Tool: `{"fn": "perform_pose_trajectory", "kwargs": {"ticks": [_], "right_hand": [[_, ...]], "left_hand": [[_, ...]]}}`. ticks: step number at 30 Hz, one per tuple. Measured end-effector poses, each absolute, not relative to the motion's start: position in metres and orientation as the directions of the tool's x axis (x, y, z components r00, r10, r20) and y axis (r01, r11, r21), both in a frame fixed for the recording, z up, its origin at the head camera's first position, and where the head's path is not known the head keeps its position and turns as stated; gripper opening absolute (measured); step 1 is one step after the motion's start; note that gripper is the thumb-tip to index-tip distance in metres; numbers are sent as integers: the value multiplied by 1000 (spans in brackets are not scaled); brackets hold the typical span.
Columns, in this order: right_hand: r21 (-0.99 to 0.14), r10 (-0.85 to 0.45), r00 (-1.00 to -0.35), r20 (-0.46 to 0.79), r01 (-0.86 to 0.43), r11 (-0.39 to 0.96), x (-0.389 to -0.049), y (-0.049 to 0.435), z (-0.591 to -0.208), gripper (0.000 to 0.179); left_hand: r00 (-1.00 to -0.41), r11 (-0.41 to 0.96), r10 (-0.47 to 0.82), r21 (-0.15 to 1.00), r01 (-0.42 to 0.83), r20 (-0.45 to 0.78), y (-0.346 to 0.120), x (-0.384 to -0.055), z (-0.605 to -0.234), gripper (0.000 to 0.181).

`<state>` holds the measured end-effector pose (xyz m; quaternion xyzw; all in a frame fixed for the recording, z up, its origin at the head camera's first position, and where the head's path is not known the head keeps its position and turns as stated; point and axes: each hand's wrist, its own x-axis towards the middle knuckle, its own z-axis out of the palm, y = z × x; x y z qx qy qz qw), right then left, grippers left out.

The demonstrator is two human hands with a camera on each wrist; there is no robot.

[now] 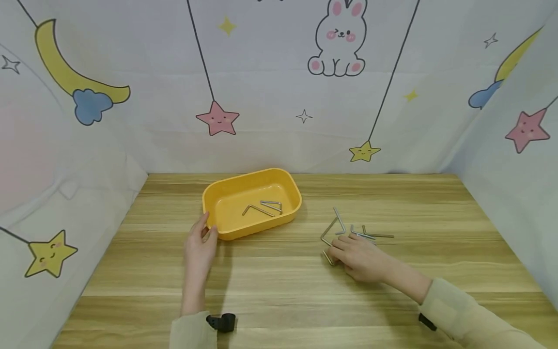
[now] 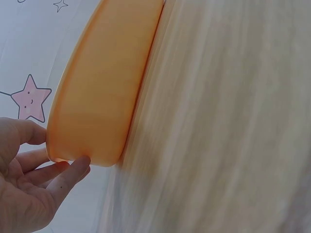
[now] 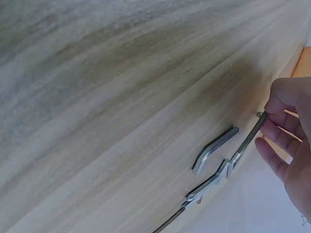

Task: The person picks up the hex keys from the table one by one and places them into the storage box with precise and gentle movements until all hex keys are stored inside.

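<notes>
A yellow plastic tray sits toward the back of the table, with several L-shaped hex keys inside. My left hand holds its near left corner, thumb on one side and fingers on the other; the left wrist view shows this hand against the tray's outer wall. To the right, my right hand is low over a loose group of hex keys. Thumb and finger pinch one hex key in the right wrist view. Others lie beside it, including a bent hex key.
Right of the tray, a silver hex key and a darker hex key lie on the wood-grain table. White cloth printed with stars, moons and a rabbit hangs behind and along both sides.
</notes>
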<state>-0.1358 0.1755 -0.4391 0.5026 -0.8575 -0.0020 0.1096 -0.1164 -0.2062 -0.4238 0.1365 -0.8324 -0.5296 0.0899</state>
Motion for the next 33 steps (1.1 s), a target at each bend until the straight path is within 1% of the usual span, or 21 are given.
{"fn": "perform_pose_trajectory", "kwargs": {"ticks": [8,14,24,29,33], "right_hand": [[102,-862,-462,207,-867,489,-135,172,-433,30],[115,-863,-449,230,-868,482,-137,169,-429,30],[77,-848,-469,248,-863,499,-140,159,-419,31],[62,-843,-487,227,-857,511,-142,153,-414,28],[66,-843,-484,235,-857,510,-146,147,-411,27]], "left_hand": [[-946,411,-324,903,-125,17,-206,-117,-425,49],[-946,419,-323,899,-125,19,-206,-117,-425,49],[-947,415,-321,901,-126,15,-206,-117,-424,49],[-947,426,-321,896,-123,23,-206,-117,-425,49],[-947,415,-320,901,-126,15,-206,-117,-424,49]]}}
